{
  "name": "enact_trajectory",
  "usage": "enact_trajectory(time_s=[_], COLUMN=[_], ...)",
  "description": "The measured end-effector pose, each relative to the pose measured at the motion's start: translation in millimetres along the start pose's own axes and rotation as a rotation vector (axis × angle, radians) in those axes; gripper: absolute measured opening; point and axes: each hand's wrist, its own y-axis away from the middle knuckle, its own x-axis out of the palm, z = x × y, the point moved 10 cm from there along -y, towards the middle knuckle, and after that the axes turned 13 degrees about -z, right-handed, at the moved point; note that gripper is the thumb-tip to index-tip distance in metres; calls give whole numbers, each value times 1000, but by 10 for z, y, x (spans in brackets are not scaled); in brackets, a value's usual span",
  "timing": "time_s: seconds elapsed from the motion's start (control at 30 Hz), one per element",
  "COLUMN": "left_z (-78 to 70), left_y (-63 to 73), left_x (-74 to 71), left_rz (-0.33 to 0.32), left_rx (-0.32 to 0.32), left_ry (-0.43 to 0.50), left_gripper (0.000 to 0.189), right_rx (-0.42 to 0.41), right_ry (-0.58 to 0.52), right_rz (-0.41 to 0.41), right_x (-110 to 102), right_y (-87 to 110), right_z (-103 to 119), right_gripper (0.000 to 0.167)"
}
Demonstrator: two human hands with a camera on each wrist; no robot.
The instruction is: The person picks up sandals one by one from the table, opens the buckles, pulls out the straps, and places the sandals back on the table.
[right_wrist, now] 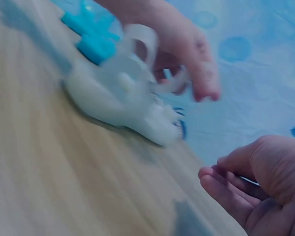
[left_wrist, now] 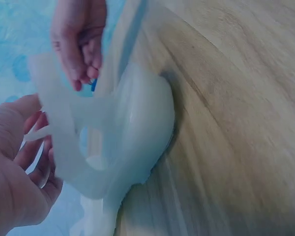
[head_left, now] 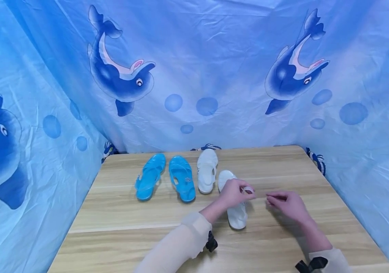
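A white sandal lies on the wooden table with its toe toward the back. My left hand is over its middle and pinches a thin white strap at its side. In the left wrist view, the strap's narrow end runs between the fingers, and the sandal's heel loop stands up. To the right of the sandal, my right hand hovers just above the table, apart from it. Its fingers are loosely bent, thumb near the index fingertip, with nothing seen between them.
Left of this sandal lies another white sandal. Two blue sandals, one farther left and one nearer, lie beside it. A blue dolphin-print curtain hangs behind the wooden table and along both sides.
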Motion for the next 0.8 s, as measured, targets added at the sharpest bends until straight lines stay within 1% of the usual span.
enact_trajectory(time_s=[0.07,0.13,0.23,0.3,0.37,0.47,0.57,0.63,0.7,0.77,0.8], left_z=[-29,-46,-57,-65,-60,-55,-16,49,142,232,267], left_y=[1,9,31,51,74,104,128,147,179,219,238], left_x=[76,143,234,276,283,239,112,-1,-98,-152,-168], left_rz=[33,67,114,137,155,169,171,168,177,200,213], left_rx=[18,26,43,65,78,98,81,43,-15,-59,-75], left_ry=[-62,-124,-227,-284,-306,-269,-183,-146,-119,-111,-106], left_gripper=[15,16,17,17,18,22,25,24,19,12,8], right_rx=[7,20,25,18,8,-11,-64,-121,-196,-257,-287], right_ry=[-19,-47,-71,-81,-87,-87,-48,-9,22,28,23], right_rz=[-25,-27,-25,-29,-25,-21,-21,-27,-31,-16,6], right_x=[-119,-184,-219,-221,-189,-129,-72,-33,22,106,161], right_y=[-20,-24,-17,-12,-15,-19,-12,-7,7,25,37], right_z=[-13,-23,-23,-16,4,47,138,225,327,418,459], right_gripper=[31,34,35,34,33,30,28,26,23,21,21])
